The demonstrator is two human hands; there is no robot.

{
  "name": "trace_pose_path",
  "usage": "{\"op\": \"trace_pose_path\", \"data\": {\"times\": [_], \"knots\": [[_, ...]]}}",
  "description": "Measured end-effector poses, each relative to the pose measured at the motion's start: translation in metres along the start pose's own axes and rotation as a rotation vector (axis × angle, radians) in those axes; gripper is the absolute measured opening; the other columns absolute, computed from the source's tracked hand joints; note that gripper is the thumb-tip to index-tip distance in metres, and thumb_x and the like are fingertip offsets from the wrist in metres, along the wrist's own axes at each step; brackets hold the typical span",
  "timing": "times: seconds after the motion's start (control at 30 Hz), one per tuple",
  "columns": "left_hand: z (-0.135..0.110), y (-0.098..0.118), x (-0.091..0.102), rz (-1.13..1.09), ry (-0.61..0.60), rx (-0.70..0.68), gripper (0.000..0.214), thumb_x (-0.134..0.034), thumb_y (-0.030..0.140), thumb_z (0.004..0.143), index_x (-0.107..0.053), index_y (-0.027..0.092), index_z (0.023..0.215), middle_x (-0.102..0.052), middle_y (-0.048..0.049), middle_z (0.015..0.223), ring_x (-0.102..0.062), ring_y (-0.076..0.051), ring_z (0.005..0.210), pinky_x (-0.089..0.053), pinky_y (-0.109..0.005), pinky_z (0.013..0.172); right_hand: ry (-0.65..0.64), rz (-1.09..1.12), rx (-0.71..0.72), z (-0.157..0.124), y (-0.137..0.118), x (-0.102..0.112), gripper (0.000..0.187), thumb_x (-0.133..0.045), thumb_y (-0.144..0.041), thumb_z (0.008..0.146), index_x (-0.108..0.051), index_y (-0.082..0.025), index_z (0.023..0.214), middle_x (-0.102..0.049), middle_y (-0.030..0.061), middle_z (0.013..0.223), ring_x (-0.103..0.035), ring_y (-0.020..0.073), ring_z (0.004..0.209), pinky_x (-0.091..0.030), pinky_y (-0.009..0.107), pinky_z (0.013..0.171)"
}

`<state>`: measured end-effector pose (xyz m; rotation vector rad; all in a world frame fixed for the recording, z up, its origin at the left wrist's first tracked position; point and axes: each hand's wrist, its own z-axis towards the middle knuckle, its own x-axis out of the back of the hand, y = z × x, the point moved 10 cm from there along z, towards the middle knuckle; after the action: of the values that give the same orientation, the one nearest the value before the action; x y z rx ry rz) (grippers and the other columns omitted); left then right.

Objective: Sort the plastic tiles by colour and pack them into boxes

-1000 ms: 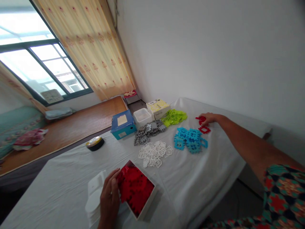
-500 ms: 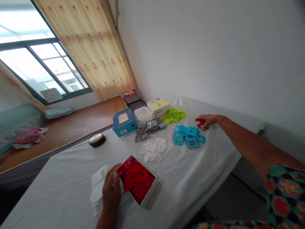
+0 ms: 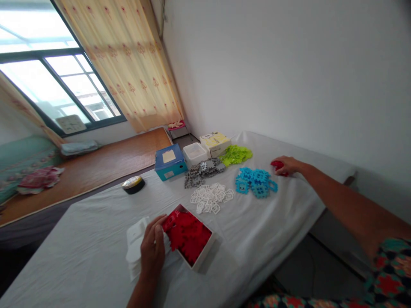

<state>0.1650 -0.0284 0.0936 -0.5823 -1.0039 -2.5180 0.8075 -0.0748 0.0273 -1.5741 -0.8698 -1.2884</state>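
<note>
My left hand is closed on some red interlocking plastic building pieces at the left edge of a white-sided box. That open box holds many more red pieces, and stands tilted to my view near the front of the table. Far to the right, my right hand is closed over a small clump of red building pieces, low at the table surface; its fingers hide part of them. Left of this hand is a pile of blue pieces.
White pieces, grey pieces and lime-green pieces lie in separate piles. Behind them stand a blue box, a white tub and a yellow box. Tape and stacked white plastic are at left.
My right hand has come down and closed more tightly over the red pieces beside the blue pile. My left hand stays at the box, while the view has shifted slightly.
</note>
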Motion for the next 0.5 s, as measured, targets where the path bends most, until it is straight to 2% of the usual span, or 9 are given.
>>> {"op": "trace_pose_path", "data": {"times": [0.13,0.3,0.4,0.5], "knots": [[0.000,0.003,0.002,-0.004,0.015,0.001,0.036,-0.035,0.034,0.098,-0.065,0.018,0.109,-0.063,-0.0088,0.113,-0.059,-0.021,0.108,-0.047,-0.040,0.097,0.157,0.014,-0.132,-0.003,0.018,0.002,0.053,-0.073,-0.038,0.062,-0.069,-0.021,0.113,-0.058,0.0143,0.131,-0.048,0.0344,0.125,-0.042,0.040,0.095],[0.000,0.005,0.002,-0.026,0.008,0.015,0.035,-0.035,0.033,0.098,-0.065,0.017,0.108,-0.064,-0.0094,0.110,-0.059,-0.020,0.106,-0.048,-0.040,0.096,0.176,0.091,-0.161,-0.008,0.016,-0.001,0.033,-0.066,-0.039,0.071,-0.071,-0.022,0.098,-0.069,0.0139,0.110,-0.064,0.0305,0.095,-0.048,0.037,0.076],[0.000,0.006,0.005,-0.046,0.029,0.033,0.036,-0.035,0.033,0.099,-0.065,0.017,0.107,-0.064,-0.0099,0.111,-0.059,-0.020,0.107,-0.047,-0.041,0.097,0.226,0.167,-0.136,-0.016,0.012,0.004,0.019,-0.068,-0.036,0.070,-0.070,-0.023,0.083,-0.070,0.0151,0.104,-0.064,0.0294,0.089,-0.046,0.037,0.073],[-0.001,0.003,0.010,-0.066,0.076,0.059,0.036,-0.034,0.033,0.099,-0.066,0.017,0.105,-0.065,-0.0100,0.109,-0.059,-0.020,0.107,-0.047,-0.041,0.098,0.305,0.325,-0.172,-0.026,0.018,0.011,0.017,-0.069,-0.038,0.070,-0.067,-0.024,0.079,-0.070,0.0173,0.091,-0.063,0.0262,0.075,-0.043,0.039,0.065]]}}
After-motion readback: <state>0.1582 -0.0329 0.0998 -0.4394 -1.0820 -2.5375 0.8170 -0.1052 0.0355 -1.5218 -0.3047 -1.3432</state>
